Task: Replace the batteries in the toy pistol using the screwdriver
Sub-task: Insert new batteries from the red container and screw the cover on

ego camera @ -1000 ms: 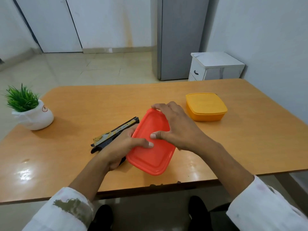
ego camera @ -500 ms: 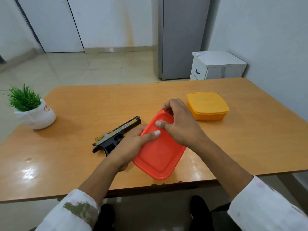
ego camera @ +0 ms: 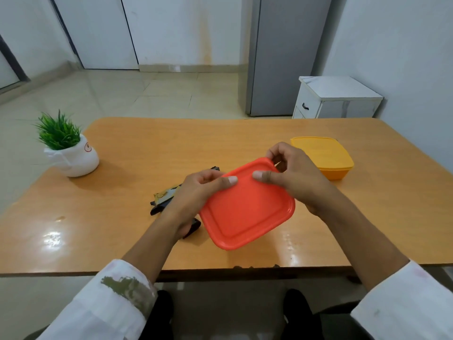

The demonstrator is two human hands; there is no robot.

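Observation:
A red lidded plastic box (ego camera: pixel 247 208) is tilted toward me above the wooden table (ego camera: pixel 122 217), held by both hands. My left hand (ego camera: pixel 196 192) grips its left edge with the thumb on the lid. My right hand (ego camera: pixel 291 175) grips the far right corner, thumb on the lid and fingers curled at the rim. The black and gold toy pistol (ego camera: pixel 166 197) lies on the table behind my left hand, mostly hidden by it. No screwdriver or batteries show.
A yellow lidded box (ego camera: pixel 323 155) stands on the table at the right, just beyond my right hand. A small potted plant (ego camera: pixel 68 150) sits at the table's left. A white cabinet (ego camera: pixel 335 99) and a grey fridge (ego camera: pixel 282 57) stand beyond the far edge.
The red box has been raised and turned so its lid faces me more. Both hands shifted up to its far edge, the right one to the far corner.

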